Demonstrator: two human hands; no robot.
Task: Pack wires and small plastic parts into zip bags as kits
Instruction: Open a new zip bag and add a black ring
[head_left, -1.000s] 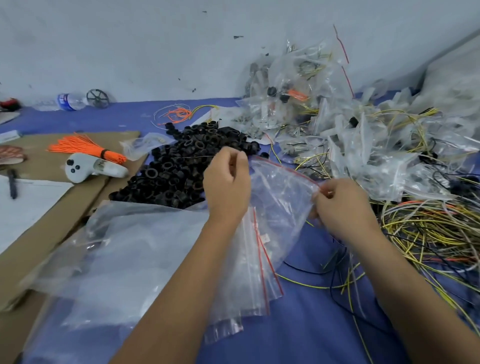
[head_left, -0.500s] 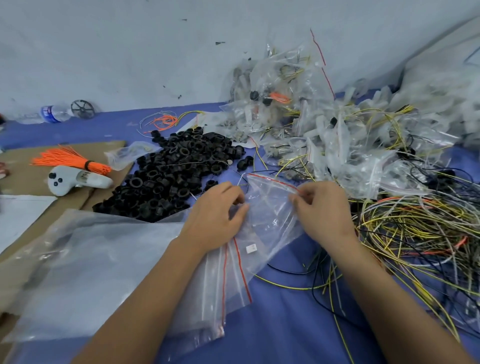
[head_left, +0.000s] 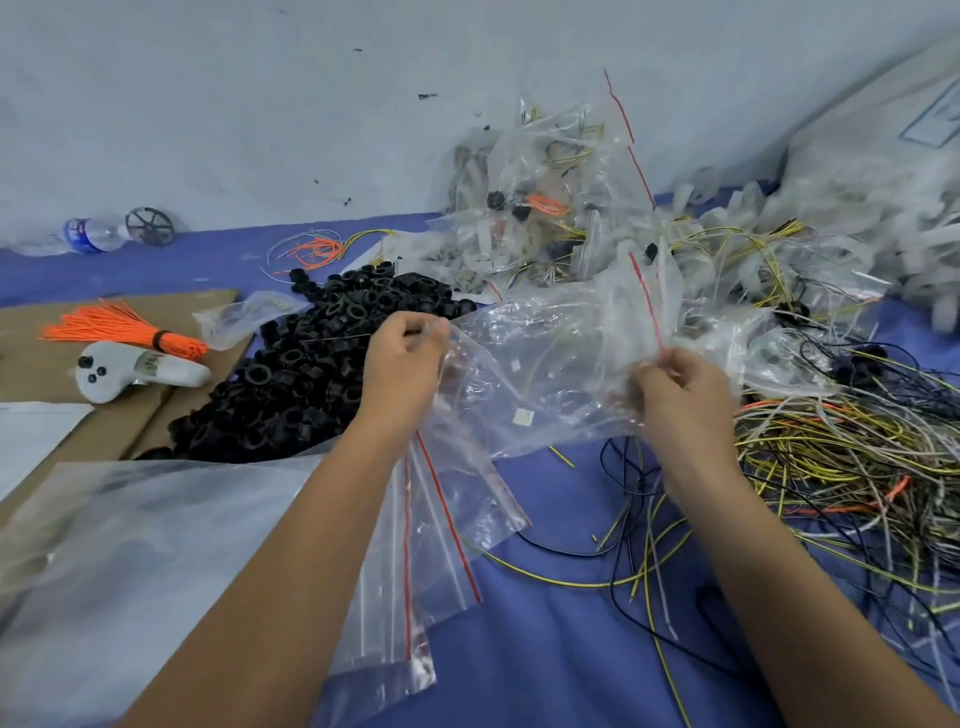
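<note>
Blue cloth covers the desk (head_left: 545, 649), which backs onto a pale, scuffed wall. Just above its middle, a clear zip bag (head_left: 540, 364) with a red seal line is stretched out between the two hands. The left hand (head_left: 402, 364) pinches the bag's left edge, thumb and fingers closed on the plastic. The right hand (head_left: 680, 389) grips the bag's right edge beside the red line, fingers curled round it. A small white piece shows through the bag, and the bag hangs clear of the cloth.

Under the left forearm lies a loose stack of empty zip bags (head_left: 431, 545), their red strips running down toward the near edge. Beside them to the left sits a large clear plastic sheet (head_left: 130, 571).

Behind the left hand is a heap of black plastic rings (head_left: 306, 374). To the right of the right hand, a tangle of yellow, grey, black and orange wires (head_left: 831, 467) spreads over the cloth, with a few strands trailing between the forearms. Farther back, against the wall, packed bags (head_left: 571, 223) holding wires and parts are piled up.

On the left, a sheet of cardboard (head_left: 31, 364) carries a bundle of orange wires (head_left: 124, 332) and a white handheld controller (head_left: 135, 371). A water bottle (head_left: 83, 236) lies on its side by the wall, next to a small dark spoked wheel (head_left: 149, 226).
</note>
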